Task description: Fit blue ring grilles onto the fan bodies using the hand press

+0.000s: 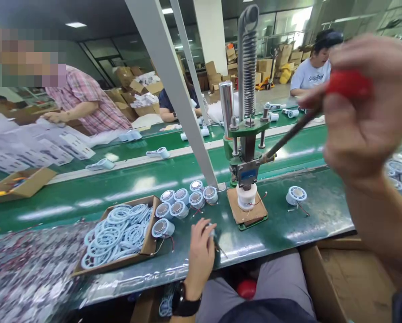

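— What do we see in the hands?
— Our right hand [365,107] is closed round the red knob [348,84] of the press lever [290,134]; our left hand [201,253] pinches a small wired part [214,235] on the green bench [304,224].
— And the press?
— The hand press [246,172] sits on a white spool [247,197]; grey motors [183,204] and a box of rings [120,233] lie left.

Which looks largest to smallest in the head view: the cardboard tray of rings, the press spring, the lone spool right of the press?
1. Cardboard tray of rings, widest by far.
2. Press spring, tall and narrow.
3. Lone spool, smallest.
The tray lies nearer the camera, which enlarges it somewhat.
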Tool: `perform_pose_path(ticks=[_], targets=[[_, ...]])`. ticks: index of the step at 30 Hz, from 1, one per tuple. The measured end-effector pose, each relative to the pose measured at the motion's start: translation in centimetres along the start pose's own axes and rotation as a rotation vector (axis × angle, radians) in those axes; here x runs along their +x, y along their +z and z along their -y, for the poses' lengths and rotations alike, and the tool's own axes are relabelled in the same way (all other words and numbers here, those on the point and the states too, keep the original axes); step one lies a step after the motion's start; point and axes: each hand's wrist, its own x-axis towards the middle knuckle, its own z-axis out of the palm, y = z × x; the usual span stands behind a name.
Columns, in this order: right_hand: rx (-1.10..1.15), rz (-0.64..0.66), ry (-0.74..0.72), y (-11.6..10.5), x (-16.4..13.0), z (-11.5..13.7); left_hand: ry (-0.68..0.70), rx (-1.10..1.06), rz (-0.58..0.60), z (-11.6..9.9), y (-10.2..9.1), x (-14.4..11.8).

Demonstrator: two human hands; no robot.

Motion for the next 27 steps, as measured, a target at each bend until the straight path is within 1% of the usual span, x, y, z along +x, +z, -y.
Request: perform_pose_path(ticks=[1, 2, 3, 4, 5, 6, 7, 8, 9, 10, 11, 12, 13, 14, 15, 16, 18, 20, 21, 22, 23, 25, 27], targets=[[0.011, -0.010, -0.013, 0.9, 1.6, -0.8, 0.048, -0.025, 0.066, -0.9, 0.3, 0.3], [0.033, -0.023, -0.025, 2.0, 2.4, -1.4, 0.086, -0.038, 0.120, -1.8, 0.4, 0.7], [0.065, -0.038, -0.026, 3.1, 2.3, -1.9, 0.113, -0.039, 0.156, -2.3, 0.2, 1.1], [0.102, -0.067, -0.018, 4.2, 1.2, -2.4, 0.129, -0.026, 0.169, -2.6, -0.2, 1.6], [0.138, -0.115, -0.011, 5.4, -0.9, -2.9, 0.135, 0.003, 0.161, -2.6, -0.8, 2.0], [0.163, -0.170, 0.009, 6.5, -3.7, -3.4, 0.125, 0.063, 0.140, -2.2, -1.8, 2.5], [0.161, -0.250, 0.026, 7.7, -7.1, -4.0, 0.093, 0.148, 0.117, -1.4, -3.1, 2.9], [0.142, -0.301, 0.029, 8.9, -10.7, -4.7, 0.039, 0.247, 0.088, -0.3, -4.7, 3.2], [0.113, -0.298, 0.083, 10.1, -14.3, -5.4, -0.035, 0.351, 0.059, 1.0, -6.5, 3.5], [0.077, -0.237, 0.197, 11.4, -17.5, -6.0, -0.127, 0.450, 0.034, 2.5, -8.4, 3.7], [0.055, -0.130, 0.336, 12.6, -20.1, -6.5, -0.204, 0.512, 0.022, 4.0, -10.3, 3.9], [0.056, -0.052, 0.462, 13.7, -22.1, -6.9, -0.271, 0.560, 0.027, 5.6, -12.0, 4.1], [0.065, 0.008, 0.576, 14.8, -23.5, -7.2, -0.325, 0.598, 0.054, 7.0, -13.5, 4.3], [0.085, 0.030, 0.656, 15.6, -24.2, -7.3, -0.369, 0.630, 0.094, 8.2, -14.7, 4.5], [0.102, 0.011, 0.697, 16.2, -24.4, -7.3, -0.406, 0.658, 0.139, 9.2, -15.5, 4.7], [0.096, -0.029, 0.701, 16.7, -24.4, -7.2, -0.438, 0.683, 0.186, 9.9, -16.1, 4.9], [0.023, -0.123, 0.635, 16.7, -23.8, -7.0, -0.497, 0.725, 0.262, 10.8, -16.4, 5.2], [-0.082, -0.178, 0.557, 15.8, -23.4, -7.0, -0.555, 0.761, 0.306, 11.2, -16.2, 5.6], [-0.140, -0.174, 0.524, 14.9, -23.4, -7.3, -0.578, 0.773, 0.318, 11.3, -16.1, 5.8], [-0.202, -0.146, 0.488, 13.8, -23.5, -7.6, -0.595, 0.781, 0.325, 11.4, -16.0, 6.1], [-0.275, -0.089, 0.444, 12.5, -23.7, -8.1, -0.604, 0.785, 0.325, 11.5, -16.0, 6.3], [-0.468, 0.085, 0.320, 9.7, -24.1, -9.4, -0.605, 0.779, 0.305, 11.5, -16.1, 6.8], [-0.632, 0.265, 0.193, 7.0, -24.5, -10.8, -0.591, 0.763, 0.240, 11.1, -16.6, 7.1]])
